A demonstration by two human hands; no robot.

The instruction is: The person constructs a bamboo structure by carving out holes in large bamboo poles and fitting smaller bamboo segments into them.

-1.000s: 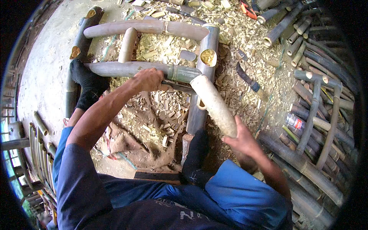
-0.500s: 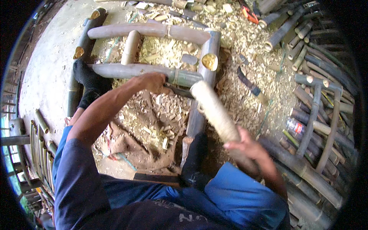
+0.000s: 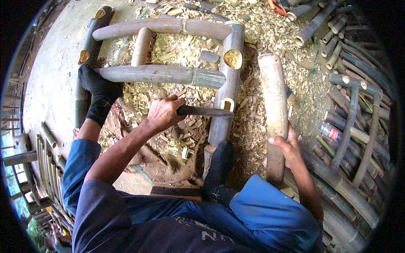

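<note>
We see the left hand (image 3: 164, 113), its fingers closed round the handle of a knife (image 3: 206, 111) whose blade points right across the right post (image 3: 219, 128), just on the near side of a slot (image 3: 228, 104); whether it touches, we cannot tell. Well to the right, the right hand (image 3: 288, 147) grips the near part of a club (image 3: 275, 92), whose far end is apart from the post. The club hides most of a dark thing (image 3: 288, 92) behind it.

A far rail (image 3: 164, 26) and a near rail (image 3: 156, 74) stretch toward the left post (image 3: 93, 42), with a strut (image 3: 141, 47) between them. The left foot (image 3: 99, 86), in a black sock, covers the near rail's left end; the right foot (image 3: 219, 162) is at the right post's near end. Chips (image 3: 175, 44) lie all about, some over a sack (image 3: 147, 154) on the near side. Farther right we see a bottle (image 3: 330, 131) just left of a small frame (image 3: 349, 120), both among poles (image 3: 341, 189), and on the far side an orange tool (image 3: 276, 7)
</note>
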